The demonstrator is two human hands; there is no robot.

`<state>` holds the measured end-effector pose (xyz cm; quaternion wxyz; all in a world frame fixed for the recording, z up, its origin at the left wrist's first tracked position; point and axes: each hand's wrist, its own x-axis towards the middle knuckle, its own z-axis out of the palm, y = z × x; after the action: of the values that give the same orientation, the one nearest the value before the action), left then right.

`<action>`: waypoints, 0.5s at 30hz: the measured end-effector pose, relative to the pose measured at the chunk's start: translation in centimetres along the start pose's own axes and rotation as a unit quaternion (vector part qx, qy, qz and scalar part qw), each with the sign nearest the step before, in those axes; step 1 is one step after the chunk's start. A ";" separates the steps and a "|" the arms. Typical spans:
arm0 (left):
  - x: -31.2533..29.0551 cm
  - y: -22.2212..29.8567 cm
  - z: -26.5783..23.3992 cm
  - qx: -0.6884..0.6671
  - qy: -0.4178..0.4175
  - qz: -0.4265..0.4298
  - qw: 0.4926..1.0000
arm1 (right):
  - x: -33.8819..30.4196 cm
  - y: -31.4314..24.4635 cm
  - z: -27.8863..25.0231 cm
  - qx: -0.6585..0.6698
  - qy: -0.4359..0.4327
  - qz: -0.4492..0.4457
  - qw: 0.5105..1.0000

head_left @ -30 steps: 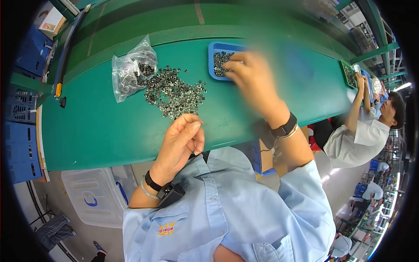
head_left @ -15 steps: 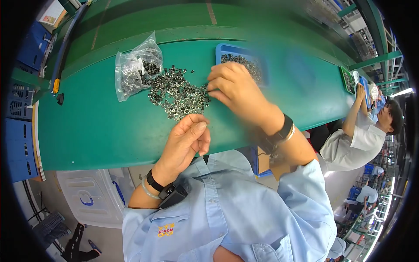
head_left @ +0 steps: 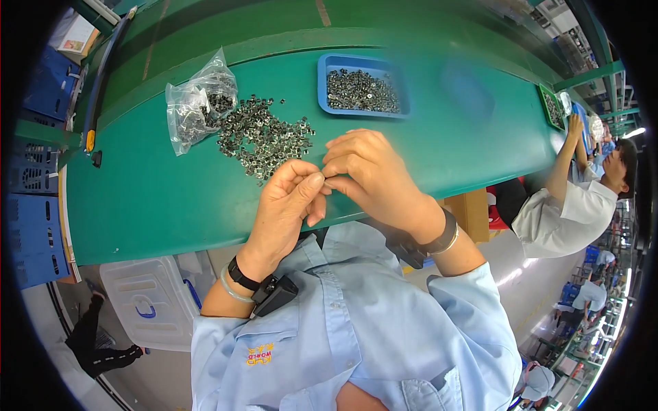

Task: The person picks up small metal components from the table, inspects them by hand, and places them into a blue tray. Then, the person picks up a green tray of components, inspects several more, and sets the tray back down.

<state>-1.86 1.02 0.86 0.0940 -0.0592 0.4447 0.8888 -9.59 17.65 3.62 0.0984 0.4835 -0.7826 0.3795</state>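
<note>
Metal parts (head_left: 264, 140), small and dark-silver, lie in a loose pile on the green surface (head_left: 157, 198) in the head view, beside a clear plastic bag (head_left: 181, 113) holding more; others sit in a blue tray (head_left: 363, 113) to the right, apart from the pile. The left hand (head_left: 288, 198) and right hand (head_left: 367, 168) meet just on the pile's near side, fingers curled, fingertips drawn together. What lies between them is hidden, so I can't say whether either holds a part. If one does, a loosened pinch could drop it among many lookalikes. Blur smears the tray's right end; the parts' exact shape is unclear.
</note>
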 end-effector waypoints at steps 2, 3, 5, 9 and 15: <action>-0.1 -0.1 0.1 -0.011 -0.007 -0.003 1.000 | -0.3 -0.1 -0.2 0.015 -0.009 0.022 1.000; -0.2 -0.2 0.2 -0.019 -0.013 -0.003 1.000 | -0.5 -0.3 -0.2 0.015 -0.007 0.023 1.000; -0.3 -0.2 0.2 -0.034 -0.024 -0.001 0.999 | -0.7 -0.7 -0.2 0.034 0.006 0.060 0.998; -0.7 -0.4 0.3 -0.051 -0.028 -0.012 0.998 | -1.3 -1.1 0.0 0.017 0.013 0.054 0.998; -0.6 0.2 0.1 0.002 0.002 -0.015 1.000 | -0.9 -1.3 0.4 -0.034 0.027 0.032 0.999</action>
<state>-1.32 0.94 1.19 0.1062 -0.0678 0.4456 0.8863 -7.97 17.64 3.53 0.1237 0.4446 -0.8071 0.3682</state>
